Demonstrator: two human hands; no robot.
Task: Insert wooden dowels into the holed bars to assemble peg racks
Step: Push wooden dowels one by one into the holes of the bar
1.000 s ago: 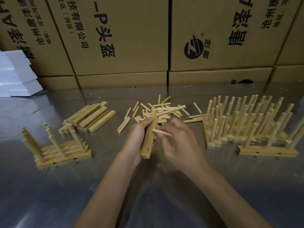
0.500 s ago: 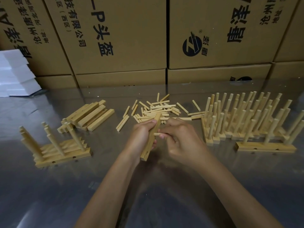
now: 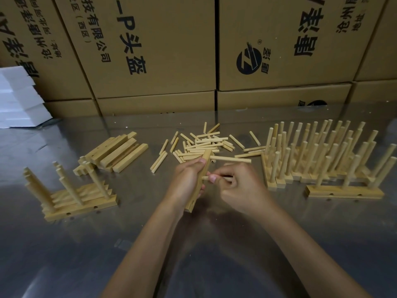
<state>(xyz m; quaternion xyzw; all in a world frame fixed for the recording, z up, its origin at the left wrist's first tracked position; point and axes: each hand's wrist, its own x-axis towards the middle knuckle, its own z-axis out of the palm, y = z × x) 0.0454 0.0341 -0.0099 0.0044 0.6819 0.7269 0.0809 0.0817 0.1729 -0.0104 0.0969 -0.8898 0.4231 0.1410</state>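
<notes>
Surface (image 3: 214, 254): dull grey metal sheet, reflective, filling the lower part of the head view; forearm shadows fall across its near part.

Room: a wall of stacked brown cardboard boxes (image 3: 154, 50) stands along the far edge of the surface, printed with black characters and a round logo. White foam blocks (image 3: 17, 97) sit stacked at far left, against the boxes.

Holed bar (image 3: 198, 181): pale wood, held at centre frame, tilted so its far end points away and its near end hangs just above the surface. One dowel already stands out of its far end, pointing right.

Left hand (image 3: 187, 181): wrapped round the middle of the holed bar, thumb on top.

Right hand (image 3: 238, 186): fingers curled, pinching a dowel (image 3: 217, 178) whose tip meets the side of the holed bar at mid-length.

Loose dowels (image 3: 204, 145): a scattered pile just beyond the hands, some crossing one another, a few strays to either side.

Empty bars (image 3: 120, 151): a small stack left of the pile, lying flat.

Finished racks, right (image 3: 322, 158): many rows set close together, pegs upright; one rack (image 3: 343, 191) stands alone just in front of them.

Finished racks, left (image 3: 71, 196): a smaller group nested together, pegs leaning towards far left.
</notes>
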